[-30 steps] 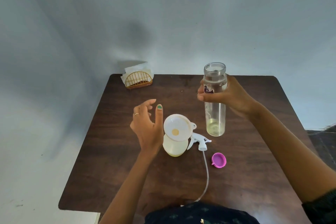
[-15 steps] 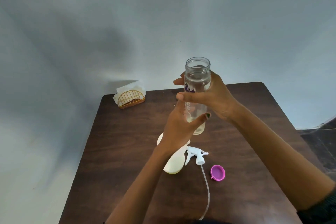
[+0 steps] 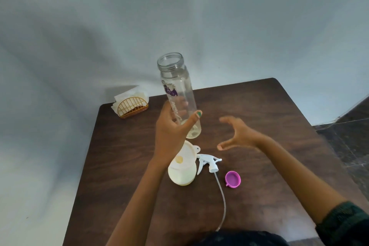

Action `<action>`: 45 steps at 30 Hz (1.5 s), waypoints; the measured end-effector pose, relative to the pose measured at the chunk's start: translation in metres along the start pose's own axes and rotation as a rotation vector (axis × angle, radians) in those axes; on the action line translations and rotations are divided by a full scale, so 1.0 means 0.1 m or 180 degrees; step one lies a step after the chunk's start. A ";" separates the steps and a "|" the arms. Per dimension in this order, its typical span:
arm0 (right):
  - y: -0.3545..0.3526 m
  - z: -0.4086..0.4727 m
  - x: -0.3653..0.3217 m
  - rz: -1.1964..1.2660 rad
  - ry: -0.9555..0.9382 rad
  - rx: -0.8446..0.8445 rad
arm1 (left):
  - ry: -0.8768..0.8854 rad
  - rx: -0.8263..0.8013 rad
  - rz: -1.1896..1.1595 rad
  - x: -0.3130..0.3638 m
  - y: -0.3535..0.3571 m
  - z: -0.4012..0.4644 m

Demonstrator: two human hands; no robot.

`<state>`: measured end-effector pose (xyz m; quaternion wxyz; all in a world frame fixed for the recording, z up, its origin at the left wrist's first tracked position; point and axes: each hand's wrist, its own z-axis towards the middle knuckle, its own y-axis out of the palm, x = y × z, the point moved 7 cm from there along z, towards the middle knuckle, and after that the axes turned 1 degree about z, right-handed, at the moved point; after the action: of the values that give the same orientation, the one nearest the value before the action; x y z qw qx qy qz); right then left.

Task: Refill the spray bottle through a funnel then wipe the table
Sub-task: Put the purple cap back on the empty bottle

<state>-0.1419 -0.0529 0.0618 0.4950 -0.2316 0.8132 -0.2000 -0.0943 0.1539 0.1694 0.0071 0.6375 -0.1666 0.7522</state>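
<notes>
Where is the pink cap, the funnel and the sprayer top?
pink cap (image 3: 233,179): head view, on its hollow inside.
funnel (image 3: 184,158): head view, on its white bowl.
sprayer top (image 3: 207,162): head view, on its white trigger head.

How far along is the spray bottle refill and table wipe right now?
Mostly done: the funnel sits in the spray bottle, which looks pale yellow. In hand: the left hand holds the nearly empty clear bottle; the right hand is open. Left: refit the spray head lying on the table, then wipe, perhaps with napkins.
</notes>
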 end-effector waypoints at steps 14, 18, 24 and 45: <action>0.96 -0.18 0.95 -0.1733 0.0633 -0.0004 | -0.0079 0.0119 0.0133 -0.02 -0.07 0.03; 0.62 -0.06 0.70 -0.1194 0.0647 -0.0028 | -0.0093 0.0120 0.0158 -0.01 -0.08 0.03; -0.29 -0.02 -0.67 0.0321 -0.0372 0.0526 | -0.0057 0.0138 0.0086 0.04 -0.07 0.10; -1.05 -0.53 -2.77 0.0981 -0.2464 0.0574 | 0.0066 0.0249 0.0435 0.19 -0.17 0.30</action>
<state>-0.0588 0.0261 0.3401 0.8062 -0.1212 0.5717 -0.0923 -0.0652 0.1577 0.1961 -0.0674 0.6166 -0.1801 0.7634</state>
